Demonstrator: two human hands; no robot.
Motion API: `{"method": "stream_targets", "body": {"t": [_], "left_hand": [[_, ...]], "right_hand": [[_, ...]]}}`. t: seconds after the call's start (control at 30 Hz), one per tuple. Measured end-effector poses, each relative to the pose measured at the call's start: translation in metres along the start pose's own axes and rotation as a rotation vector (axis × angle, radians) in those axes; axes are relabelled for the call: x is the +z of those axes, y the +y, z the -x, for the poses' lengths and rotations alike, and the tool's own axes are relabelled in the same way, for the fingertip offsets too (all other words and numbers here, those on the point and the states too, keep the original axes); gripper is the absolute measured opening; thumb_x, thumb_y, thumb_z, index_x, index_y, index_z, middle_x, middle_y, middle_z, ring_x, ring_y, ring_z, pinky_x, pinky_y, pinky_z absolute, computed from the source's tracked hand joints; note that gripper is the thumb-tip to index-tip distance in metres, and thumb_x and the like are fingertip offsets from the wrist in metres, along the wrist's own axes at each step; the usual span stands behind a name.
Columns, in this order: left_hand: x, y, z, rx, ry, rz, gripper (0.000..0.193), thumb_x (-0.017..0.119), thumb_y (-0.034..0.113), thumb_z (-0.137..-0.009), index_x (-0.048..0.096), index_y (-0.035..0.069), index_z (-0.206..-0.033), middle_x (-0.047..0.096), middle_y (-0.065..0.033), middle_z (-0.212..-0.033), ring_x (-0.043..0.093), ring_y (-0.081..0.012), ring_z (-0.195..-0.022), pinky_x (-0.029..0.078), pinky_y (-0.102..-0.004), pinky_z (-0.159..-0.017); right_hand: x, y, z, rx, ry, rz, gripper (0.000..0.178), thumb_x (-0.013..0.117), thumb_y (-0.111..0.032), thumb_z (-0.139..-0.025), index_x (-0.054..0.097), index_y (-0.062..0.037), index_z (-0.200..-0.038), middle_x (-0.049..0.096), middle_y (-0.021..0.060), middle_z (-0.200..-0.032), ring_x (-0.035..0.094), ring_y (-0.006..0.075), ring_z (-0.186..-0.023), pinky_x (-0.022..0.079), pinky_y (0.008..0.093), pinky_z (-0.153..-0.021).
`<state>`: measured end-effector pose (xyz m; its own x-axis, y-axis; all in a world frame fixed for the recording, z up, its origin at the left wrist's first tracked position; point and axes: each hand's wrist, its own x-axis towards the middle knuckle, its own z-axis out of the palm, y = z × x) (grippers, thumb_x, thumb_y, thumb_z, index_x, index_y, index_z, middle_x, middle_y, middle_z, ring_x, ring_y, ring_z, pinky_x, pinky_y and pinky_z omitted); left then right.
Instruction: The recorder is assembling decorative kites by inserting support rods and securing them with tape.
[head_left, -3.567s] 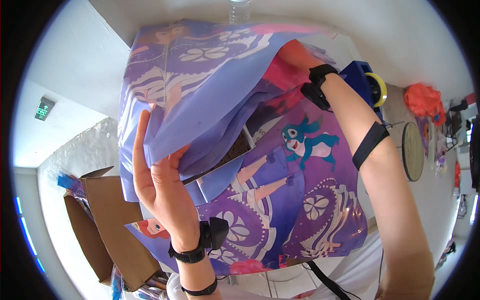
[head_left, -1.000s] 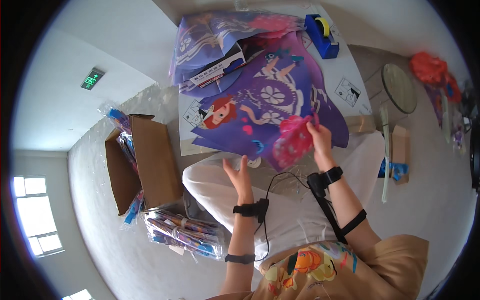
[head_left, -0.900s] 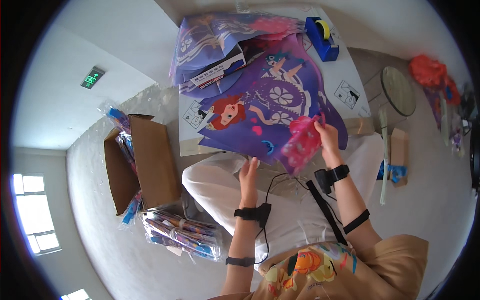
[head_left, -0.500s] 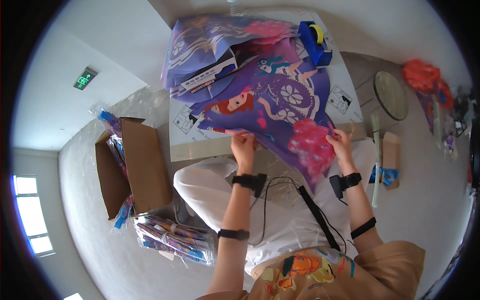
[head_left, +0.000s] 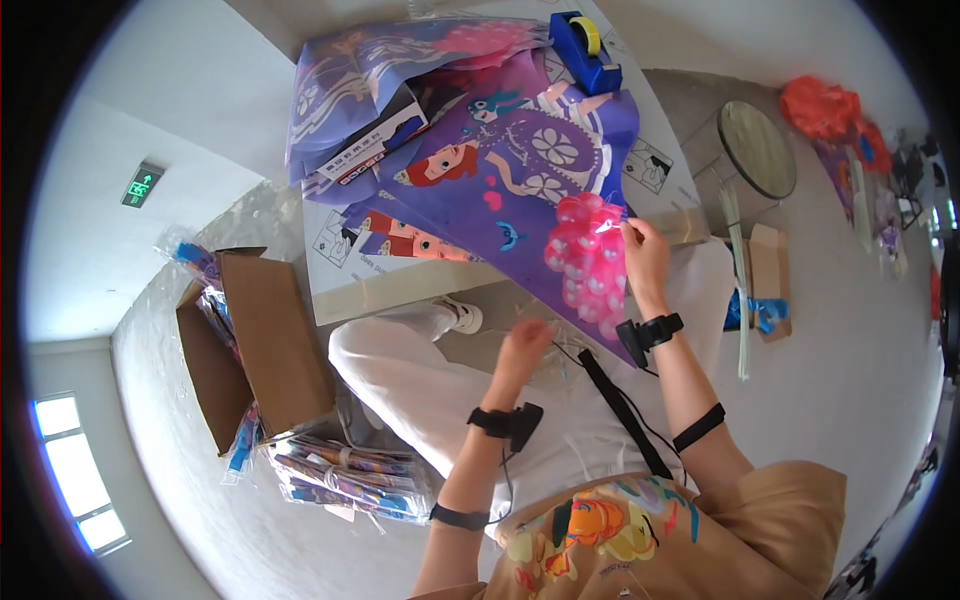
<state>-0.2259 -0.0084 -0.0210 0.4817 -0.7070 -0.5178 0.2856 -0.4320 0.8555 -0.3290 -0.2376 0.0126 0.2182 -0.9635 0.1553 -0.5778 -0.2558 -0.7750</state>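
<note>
The step in hand looks to be the handling of one thin, purple-blue printed plastic-film sheet (head_left: 535,215) at its edge. It lies toward 1 o'clock, over the near half of a white table with printed line drawings (head_left: 390,288), its pointed corner hanging past the table edge toward 4 o'clock. The right hand (head_left: 647,262), between 2 and 3 o'clock, has thumb and fingers closed in a light pinch on the sheet's edge, beside the printed balloons. The left hand (head_left: 525,348), near 5 o'clock, is blurred with its fingers curled, just beside the lower edge; whether it holds anything I cannot tell. My judgement is that the next move calls for the left hand to take that edge lightly, so the film stays flat and uncreased.

The sheet looks glossy and limp, gently rippled toward 2 o'clock. It shows a red-haired cartoon figure, a white flower ornament, a small teal creature and pink balloons. At about 10:30, edges of matching purple printed sheets (head_left: 410,237) fan out beside it.
</note>
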Motion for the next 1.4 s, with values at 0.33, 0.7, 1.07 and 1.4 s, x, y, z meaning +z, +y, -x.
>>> {"method": "stream_targets", "body": {"t": [0.33, 0.7, 1.07, 1.4], "left_hand": [[0.050, 0.032, 0.048, -0.303, -0.339, 0.490, 0.025, 0.062, 0.029, -0.095, 0.066, 0.005, -0.102, 0.069, -0.0060, -0.098, 0.067, -0.0163, -0.095, 0.052, -0.0288, -0.080], [0.041, 0.035, 0.037, -0.215, -0.121, 0.618, 0.012, 0.061, 0.019, -0.096, 0.065, 0.008, -0.093, 0.067, -0.0010, -0.084, 0.062, -0.0101, -0.078, 0.050, -0.0251, -0.072], [0.033, 0.058, 0.039, 0.026, -0.169, 0.655, 0.021, 0.065, 0.019, -0.095, 0.058, 0.009, -0.078, 0.058, 0.0027, -0.074, 0.053, -0.0054, -0.070, 0.044, -0.0210, -0.068], [0.017, 0.053, 0.033, 0.137, -0.135, 0.513, 0.022, 0.069, 0.014, -0.092, 0.056, 0.009, -0.074, 0.057, 0.0049, -0.073, 0.048, -0.0042, -0.068, 0.038, -0.0198, -0.064]], "right_hand": [[0.018, 0.020, 0.002, 0.128, 0.020, -0.263, 0.014, 0.069, -0.009, -0.086, 0.059, 0.0001, -0.091, 0.064, 0.0087, -0.072, 0.061, 0.0182, -0.064, 0.049, 0.0317, -0.061], [-0.075, -0.028, 0.050, -0.186, -0.366, -0.263, 0.047, 0.065, -0.009, -0.090, 0.047, -0.0027, -0.133, 0.055, 0.0126, -0.133, 0.052, 0.0214, -0.124, 0.043, 0.0364, -0.100], [-0.097, -0.069, 0.094, -0.533, -0.704, -0.145, 0.055, 0.072, -0.009, -0.080, 0.053, -0.0070, -0.132, 0.054, 0.0100, -0.135, 0.049, 0.0296, -0.126, 0.040, 0.0407, -0.104], [-0.079, -0.090, 0.044, -0.164, -0.662, -0.292, 0.008, 0.057, -0.006, -0.094, 0.062, -0.0031, -0.099, 0.069, 0.0100, -0.094, 0.066, 0.0163, -0.074, 0.050, 0.0275, -0.066]]}}
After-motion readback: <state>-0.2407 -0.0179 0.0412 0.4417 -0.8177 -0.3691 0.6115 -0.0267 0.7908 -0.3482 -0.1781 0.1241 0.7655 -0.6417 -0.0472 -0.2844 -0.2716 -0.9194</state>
